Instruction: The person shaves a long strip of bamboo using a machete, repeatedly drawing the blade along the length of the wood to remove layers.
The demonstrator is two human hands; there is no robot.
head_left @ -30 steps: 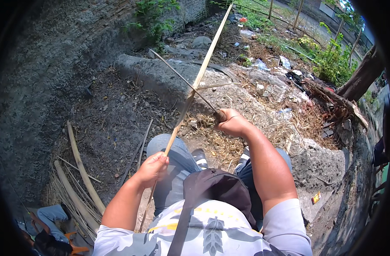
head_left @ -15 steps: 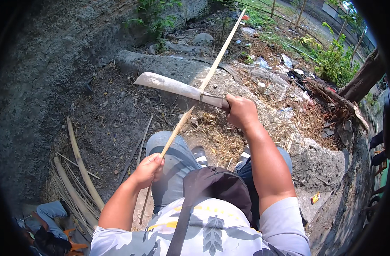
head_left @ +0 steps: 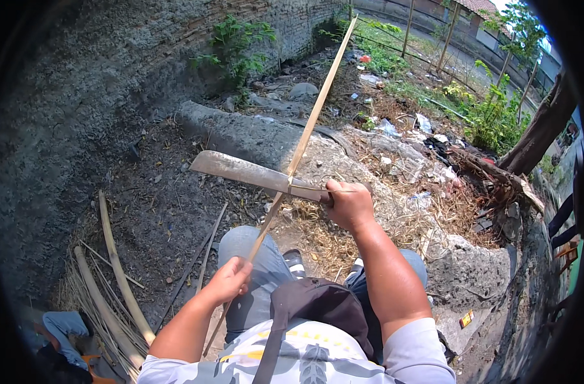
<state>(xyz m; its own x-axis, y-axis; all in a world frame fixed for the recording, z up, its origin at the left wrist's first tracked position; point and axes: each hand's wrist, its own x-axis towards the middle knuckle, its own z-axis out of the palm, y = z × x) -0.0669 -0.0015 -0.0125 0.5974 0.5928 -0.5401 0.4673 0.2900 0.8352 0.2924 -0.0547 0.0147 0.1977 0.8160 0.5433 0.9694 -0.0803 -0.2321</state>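
A long, thin, pale wooden strip (head_left: 321,96), perhaps split bamboo, slants away from me above my knees. My left hand (head_left: 230,281) is closed round its lower part, and the thin tail end hangs below the fist. In my right hand (head_left: 351,206) is the dark handle of a machete (head_left: 241,170). Its broad, worn blade points left and lies across the strip, meeting it near the handle end. The blade crosses over the strip a short way beyond my left knee.
Several bamboo poles and thin sticks (head_left: 116,256) lie at left. A rough concrete slab (head_left: 241,131) runs ahead, beside a tall wall (head_left: 113,70). Dry straw, litter and a leaning trunk (head_left: 541,134) are at right. Another person's leg (head_left: 65,326) shows at lower left.
The machete has come down the strip, closer to my left hand. Both hands sit a little lower in view, still holding on. The view has tilted up slightly.
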